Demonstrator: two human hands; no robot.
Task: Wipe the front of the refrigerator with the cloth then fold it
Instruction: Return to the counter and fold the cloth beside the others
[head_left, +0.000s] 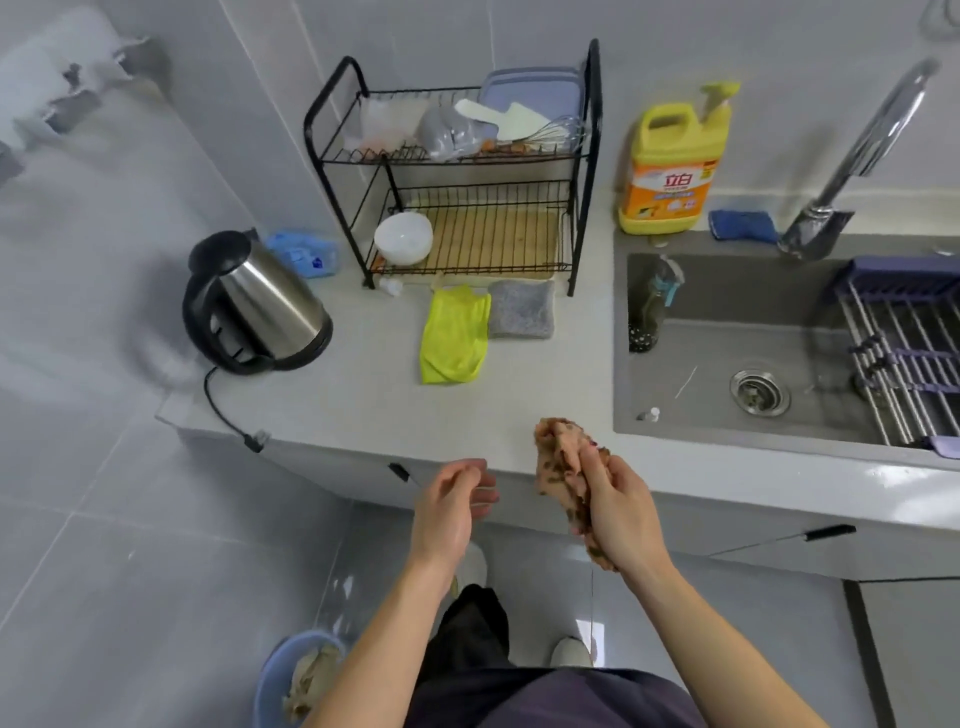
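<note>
The right hand (618, 499) grips the bunched patterned cloth (561, 457) above the counter (467, 415) edge, the left hand (452, 504) is loosely curled and empty beside it; no refrigerator is visible, and folding appears outstanding.

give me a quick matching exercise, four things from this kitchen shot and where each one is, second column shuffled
Things:
1. kettle
2. white bowl
3. detergent bottle
4. patterned cloth

Places:
a. gripped in the right hand
b. on the lower shelf of the dish rack
c. at the left end of the counter
d. behind the sink, at its back left corner

Pairs: 1-c, 2-b, 3-d, 4-a
</note>
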